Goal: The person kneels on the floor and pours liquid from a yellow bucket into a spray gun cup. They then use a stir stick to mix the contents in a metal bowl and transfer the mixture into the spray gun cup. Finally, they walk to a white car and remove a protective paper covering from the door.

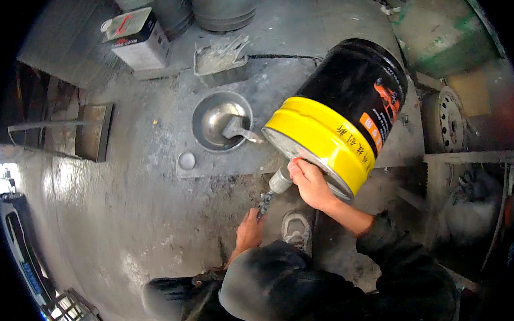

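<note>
- In head view, find black-and-yellow metal drum (351, 107) right of centre, over or on grey board (165, 151) laid on the floor (105, 223); leaning well over, yellow end toward the lap, black end away.
- Place right hand (315, 185) against the lower edge of the yellow end, fingers bent; no telling whether closed round the rim or only bracing.
- Place left hand (249, 232) low, just right of the raised knee, curled round the dark handle of a cylindrical-headed tool (279, 181); silvery head just beside the right fingertips, contact unclear.
- Expect stiff, dent-prone sheet metal, probably weighty if filled; smooth painted side likely slippery. Best taken by the raised end rim, with the other palm under the body; likely to roll if let go.
- Expect the tool to be rigid and light enough for one hand; take by the handle.
- Note metal bowl (211, 127) left of the drum with flat paintbrush (235, 128) leaning over its rim; small round cap (186, 161) nearby, scrap-filled tray (223, 79) behind.
- Can't make out the drum's contents, its far underside, or whether weight rests on the board.
- Hidden: most left fingers, the handle's lower part. Too blurred to identify the tool's kind. Cut off: grey buckets (223, 10) at the top edge.
</note>
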Demonstrator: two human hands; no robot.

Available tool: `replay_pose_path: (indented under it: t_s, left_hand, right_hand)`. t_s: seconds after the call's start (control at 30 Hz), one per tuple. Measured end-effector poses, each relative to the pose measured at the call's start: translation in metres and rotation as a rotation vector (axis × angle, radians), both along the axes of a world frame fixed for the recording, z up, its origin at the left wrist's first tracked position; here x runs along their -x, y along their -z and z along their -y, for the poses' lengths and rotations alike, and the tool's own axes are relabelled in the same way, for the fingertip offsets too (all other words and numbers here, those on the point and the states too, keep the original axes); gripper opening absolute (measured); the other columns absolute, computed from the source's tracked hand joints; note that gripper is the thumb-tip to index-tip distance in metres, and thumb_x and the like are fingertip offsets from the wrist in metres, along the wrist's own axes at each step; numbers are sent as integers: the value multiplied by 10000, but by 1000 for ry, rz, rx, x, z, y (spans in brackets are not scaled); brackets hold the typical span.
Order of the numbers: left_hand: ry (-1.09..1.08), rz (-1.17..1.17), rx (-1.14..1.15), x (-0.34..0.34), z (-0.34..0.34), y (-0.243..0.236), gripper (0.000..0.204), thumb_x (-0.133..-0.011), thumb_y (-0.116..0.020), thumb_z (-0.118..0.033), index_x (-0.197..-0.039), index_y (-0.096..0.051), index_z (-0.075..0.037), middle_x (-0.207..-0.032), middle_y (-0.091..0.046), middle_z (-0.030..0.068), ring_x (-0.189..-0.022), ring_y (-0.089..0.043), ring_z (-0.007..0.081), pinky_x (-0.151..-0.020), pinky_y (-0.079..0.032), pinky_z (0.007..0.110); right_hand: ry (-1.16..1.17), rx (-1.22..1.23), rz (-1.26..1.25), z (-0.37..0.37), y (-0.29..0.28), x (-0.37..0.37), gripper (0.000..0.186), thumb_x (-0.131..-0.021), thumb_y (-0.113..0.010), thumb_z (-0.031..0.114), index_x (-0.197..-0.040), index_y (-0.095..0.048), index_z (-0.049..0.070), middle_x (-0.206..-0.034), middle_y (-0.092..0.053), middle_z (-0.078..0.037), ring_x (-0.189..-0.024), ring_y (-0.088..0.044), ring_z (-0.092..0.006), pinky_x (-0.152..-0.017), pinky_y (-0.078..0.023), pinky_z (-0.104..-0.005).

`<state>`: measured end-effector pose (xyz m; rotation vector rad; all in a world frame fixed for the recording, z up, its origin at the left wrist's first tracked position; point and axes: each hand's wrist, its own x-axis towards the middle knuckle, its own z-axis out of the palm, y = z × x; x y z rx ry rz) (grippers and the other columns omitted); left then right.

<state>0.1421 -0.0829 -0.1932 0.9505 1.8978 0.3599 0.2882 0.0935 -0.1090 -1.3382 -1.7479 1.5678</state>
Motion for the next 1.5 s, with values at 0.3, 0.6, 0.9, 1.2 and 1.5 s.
replay_pose_path:
  t_s: [0.3, 0.6, 0.9, 1.2, 1.5]
  left_hand:
    - [-131, 53, -122, -22, 9, 7, 259, -909, -579, -251, -1062, -504, -57, -1027, -584, 213, -942, -559, 442, -765, -444, 484]
    - [-117, 49, -184, -20, 9, 12, 274, -898, -593, -225, -1095, -513, -52, -1042, -590, 214, -959, -562, 436, -772, -446, 475]
    - [-128, 67, -270, -23, 6, 15, 270, -893, -608, -229, -1073, -512, -52, -1018, -590, 206, -935, -568, 427, -752, -451, 469]
    - [-123, 39, -297, -23, 11, 17, 270, -903, -602, -233, -1042, -513, -20, -971, -590, 226, -888, -569, 429, -735, -447, 448]
    - [-136, 38, -245, -20, 12, 11, 285, -905, -598, -266, -1049, -514, -36, -989, -593, 223, -899, -573, 433, -732, -448, 455]
  right_hand:
    - [-32, 17, 71, 0, -1, 0, 343, -1000, -433, 265, -811, -501, -14, -703, -515, -112, -672, -504, -222, -655, -416, -355]
    - [16, 67, -6, -5, -13, -3, 352, -1000, -441, 262, -762, -511, 12, -654, -481, -30, -620, -459, -132, -599, -392, -299]
    - [24, 249, -99, -26, -50, -10, 340, -1005, -445, 280, -762, -512, 51, -664, -455, 38, -588, -394, -57, -530, -342, -240]
    - [-37, 86, 40, -8, -18, -4, 357, -997, -442, 268, -766, -515, 5, -674, -494, -32, -641, -462, -128, -618, -400, -305]
    - [-35, 60, 77, -5, -6, 3, 362, -992, -443, 272, -781, -519, -11, -679, -505, -62, -649, -490, -155, -626, -406, -322]
